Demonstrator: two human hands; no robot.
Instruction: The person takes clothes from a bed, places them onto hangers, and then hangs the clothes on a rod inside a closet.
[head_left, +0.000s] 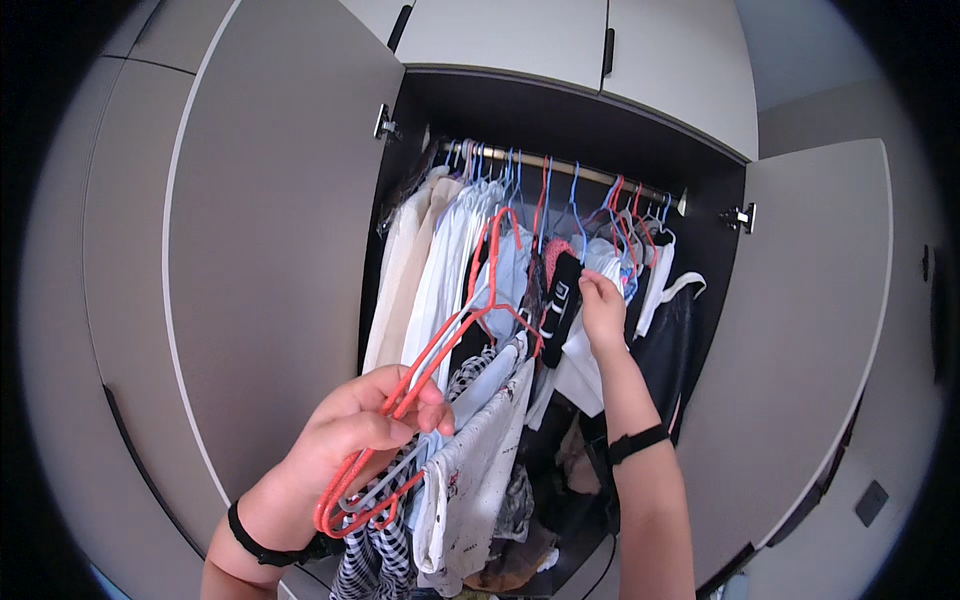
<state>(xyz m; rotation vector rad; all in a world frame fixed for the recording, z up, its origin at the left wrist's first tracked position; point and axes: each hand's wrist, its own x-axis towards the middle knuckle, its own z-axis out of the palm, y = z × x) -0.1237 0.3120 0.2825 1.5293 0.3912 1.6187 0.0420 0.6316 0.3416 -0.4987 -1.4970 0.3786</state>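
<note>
My left hand (375, 424) is closed around a few clothes hangers, red ones (450, 337) and a grey one (386, 474), held in front of the wardrobe. From them hang white trousers (480, 457) with a small printed pattern, a pale blue garment (491, 379) and a black-and-white checked garment (375, 559). Further in, the fingertips of my right hand (604, 307) pinch the upper edge of a black garment (561, 307) with white marks. Just above those fingertips comes down a blue hanger (576, 202). A white garment (581, 367) hangs partly behind my right wrist.
A metal rail (525, 157) carries several hangers, with cream and white clothes (442, 262) at left and a dark garment (667, 337) at right. Both wardrobe doors stand wide, the left door (277, 225) and right door (817, 300). Dark items lie at the wardrobe's bottom.
</note>
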